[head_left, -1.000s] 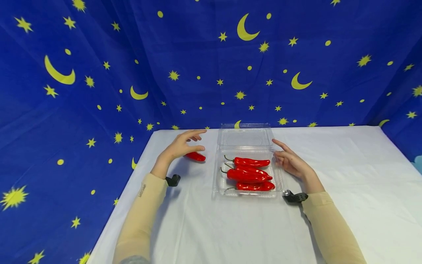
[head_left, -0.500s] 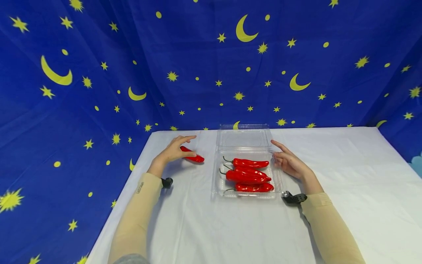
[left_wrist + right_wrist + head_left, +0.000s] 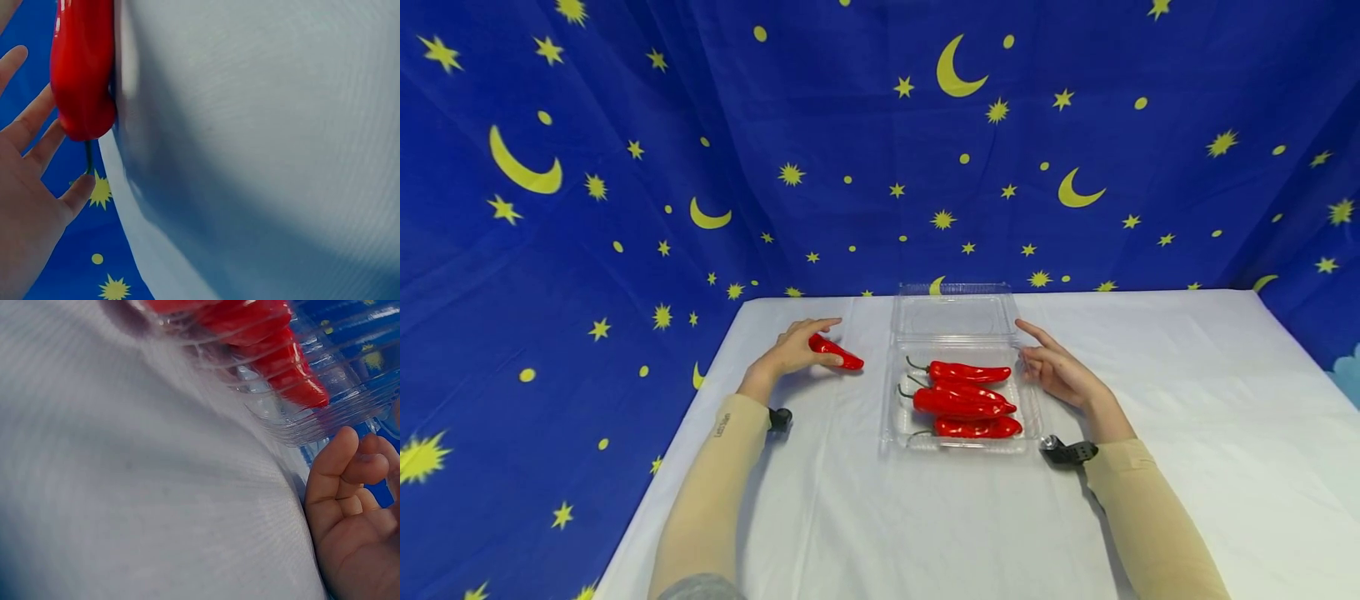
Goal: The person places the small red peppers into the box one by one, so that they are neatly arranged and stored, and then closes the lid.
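Left hand on a lone red pepper, right hand at the clear box

We see the person's left hand (image 3: pixel 786 352) on the left part of the table, at a long, tapered, glossy red pepper with a green stem (image 3: pixel 850 360). That pepper is left of the box, its tip pointing right and slightly near. In the head view, the thumb lies across its near side and the index finger reaches past it on the far side. In the left wrist view, we see the fingers spread apart, some meeting the pepper's edge, the stem by the little finger. Firm pinch or just contact: we can't tell.

The right hand (image 3: pixel 1063 377) is at the box's right side, index finger extended toward the far side, the others loosely bent. Touching the rim or just beside it: we can't tell.

Between the hands we have the rectangular clear plastic box (image 3: pixel 910 423), its clear hinged lid (image 3: pixel 955 317) folded back on the far side. Inside we count four glossy red peppers (image 3: pixel 962 403), stems to the left: one far, one near, two overlapping in the middle.

All on a white cloth (image 3: pixel 835 517); behind and to the left, a dark blue curtain with yellow moons and stars (image 3: pixel 850 108). Both arms wear beige sleeves (image 3: pixel 700 492).
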`<state>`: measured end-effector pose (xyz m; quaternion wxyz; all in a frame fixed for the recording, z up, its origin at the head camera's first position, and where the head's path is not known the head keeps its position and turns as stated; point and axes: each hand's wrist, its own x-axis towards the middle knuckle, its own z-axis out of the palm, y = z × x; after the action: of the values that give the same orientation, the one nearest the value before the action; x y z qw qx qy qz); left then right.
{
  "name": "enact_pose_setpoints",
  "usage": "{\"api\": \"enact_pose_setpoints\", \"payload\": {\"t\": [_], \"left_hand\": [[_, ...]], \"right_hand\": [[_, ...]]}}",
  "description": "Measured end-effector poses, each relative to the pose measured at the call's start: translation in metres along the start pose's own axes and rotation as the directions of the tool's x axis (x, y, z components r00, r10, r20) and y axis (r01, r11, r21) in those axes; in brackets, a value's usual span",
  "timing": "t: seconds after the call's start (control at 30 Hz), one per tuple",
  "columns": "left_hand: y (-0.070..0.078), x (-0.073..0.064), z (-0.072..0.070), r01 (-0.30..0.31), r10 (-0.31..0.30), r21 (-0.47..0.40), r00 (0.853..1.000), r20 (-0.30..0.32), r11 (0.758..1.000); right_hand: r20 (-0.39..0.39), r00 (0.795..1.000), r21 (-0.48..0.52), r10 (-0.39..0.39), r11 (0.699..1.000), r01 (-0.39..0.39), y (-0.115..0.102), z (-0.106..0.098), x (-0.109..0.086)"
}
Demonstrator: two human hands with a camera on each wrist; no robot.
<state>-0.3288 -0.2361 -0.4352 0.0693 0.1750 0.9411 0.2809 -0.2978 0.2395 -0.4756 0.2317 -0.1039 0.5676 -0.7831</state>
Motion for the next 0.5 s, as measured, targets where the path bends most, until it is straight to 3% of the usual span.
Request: {"api": "enact_pose_setpoints", "payload": {"t": [0.5], "left_hand": [[0.0002, -0.0008, 0.007, 0.056, -0.056, 0.004, 0.998, 0.037, 0.998]], "right_hand": [[0.0, 1.0, 0.004, 0.002, 1.0, -0.002, 0.0005, -0.0015, 0.0003]]}}
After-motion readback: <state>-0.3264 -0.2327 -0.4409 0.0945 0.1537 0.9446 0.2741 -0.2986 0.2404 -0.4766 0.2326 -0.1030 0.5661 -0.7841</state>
